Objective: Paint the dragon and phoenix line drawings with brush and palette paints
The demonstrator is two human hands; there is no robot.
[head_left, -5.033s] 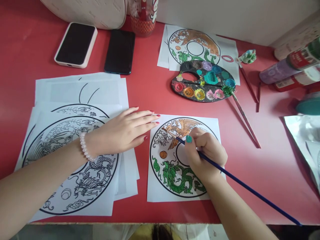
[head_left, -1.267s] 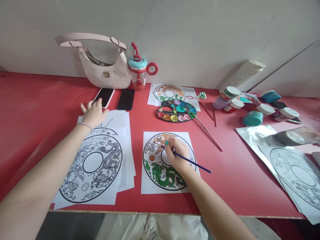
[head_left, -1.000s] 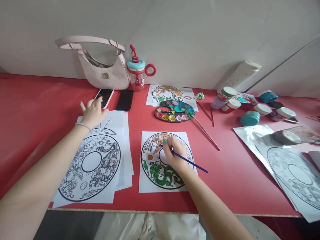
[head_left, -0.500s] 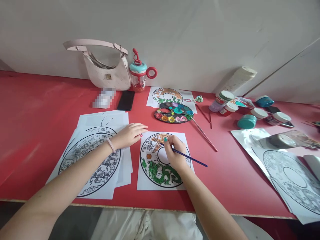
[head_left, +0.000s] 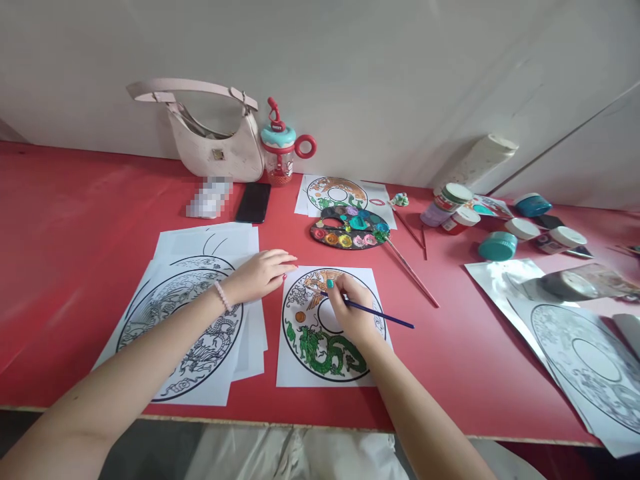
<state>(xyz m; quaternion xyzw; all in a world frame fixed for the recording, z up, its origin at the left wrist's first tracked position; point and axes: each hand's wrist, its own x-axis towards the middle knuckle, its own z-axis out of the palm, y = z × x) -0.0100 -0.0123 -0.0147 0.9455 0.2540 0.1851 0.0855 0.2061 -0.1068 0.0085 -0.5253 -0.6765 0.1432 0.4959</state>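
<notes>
My right hand (head_left: 351, 308) pinches a dark blue paintbrush (head_left: 383, 315), its tip on the orange bird of a printed ring-shaped drawing (head_left: 289, 365). A green dragon (head_left: 327, 351) and a small orange disc are coloured in on that sheet. My left hand (head_left: 263, 272) lies with its fingers stretched out, the fingertips by the sheet's upper left corner, nothing held. Under my left forearm is a stack of uncoloured line drawings (head_left: 213, 383). Beyond the drawing sits a paint palette (head_left: 350, 227) with several colours in its wells.
A thin brush (head_left: 413, 273) leans from the palette. At the back stand a pale handbag (head_left: 220, 157), a cup with a straw (head_left: 279, 157) and a black phone (head_left: 253, 203). Several paint jars (head_left: 497, 246) and more printed sheets (head_left: 595, 360) are to the right.
The brush tip has shifted slightly left over the orange bird. My left hand stays almost where it was. The whole view has drifted a little.
</notes>
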